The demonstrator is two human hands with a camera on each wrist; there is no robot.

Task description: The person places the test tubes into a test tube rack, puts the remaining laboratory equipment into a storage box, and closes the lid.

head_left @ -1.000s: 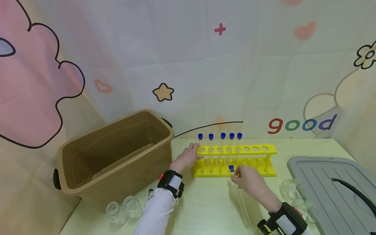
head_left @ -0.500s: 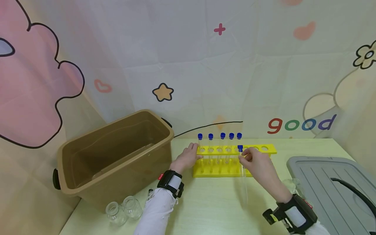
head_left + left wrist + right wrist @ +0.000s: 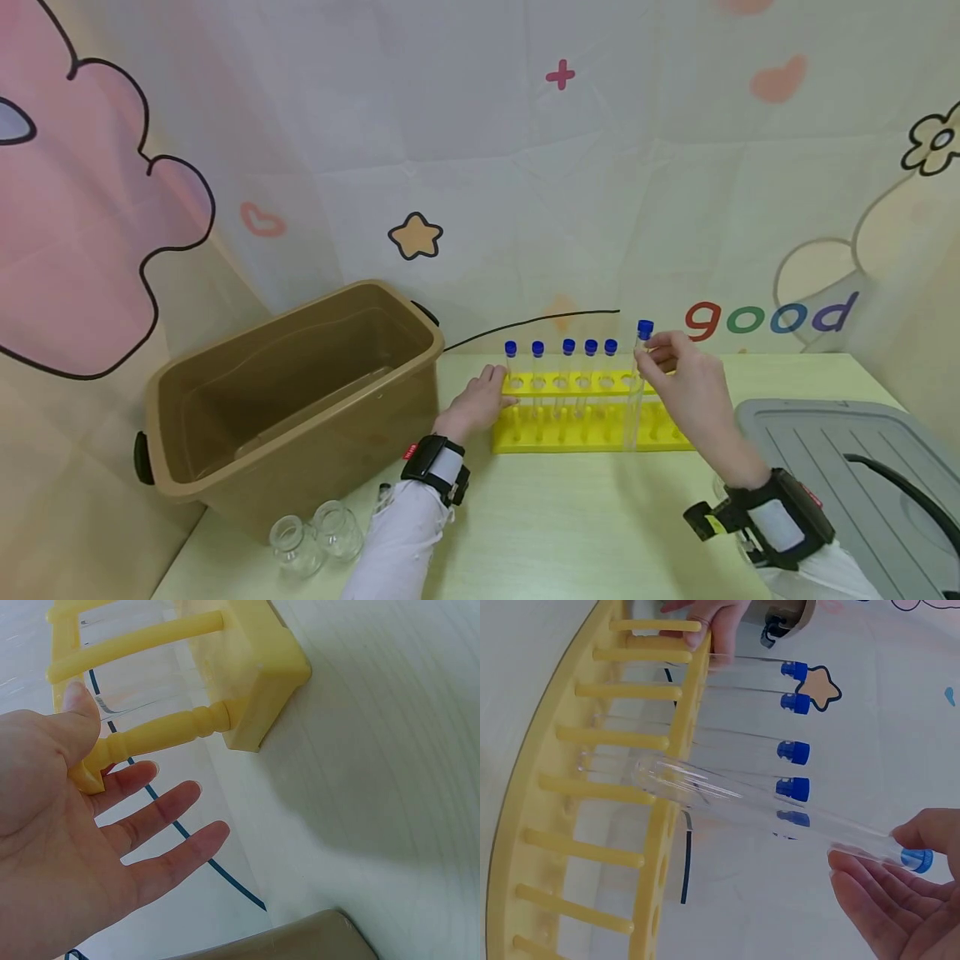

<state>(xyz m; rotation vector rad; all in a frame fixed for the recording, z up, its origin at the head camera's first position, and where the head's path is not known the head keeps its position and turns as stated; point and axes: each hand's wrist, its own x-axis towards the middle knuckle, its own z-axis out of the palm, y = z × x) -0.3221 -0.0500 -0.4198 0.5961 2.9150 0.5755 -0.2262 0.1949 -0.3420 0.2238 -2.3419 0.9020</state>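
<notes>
In the head view my left hand (image 3: 474,408) grips the left end of a yellow test tube rack (image 3: 577,440). The left wrist view shows the thumb and index finger (image 3: 124,784) around the end of its top bar, the other fingers spread. Several clear test tubes with blue caps (image 3: 569,346) stand upright in the rack's left holes. My right hand (image 3: 693,387) pinches another capped test tube (image 3: 636,408) just below its blue cap (image 3: 645,327). That tube hangs nearly upright in front of the rack, right of the standing ones; its rounded bottom (image 3: 651,771) is outside the holes.
A deep brown plastic bin (image 3: 337,442) stands at the left, with two small glass bottles (image 3: 337,529) in front of it. A grey ribbed lid (image 3: 817,442) with a black handle (image 3: 903,487) lies at the right. A printed cloth hangs behind the table (image 3: 540,533).
My right hand has lifted the tube up from the tabletop area and moved it right and toward the rack, bringing it closer to upright. The left hand stays on the rack's end.
</notes>
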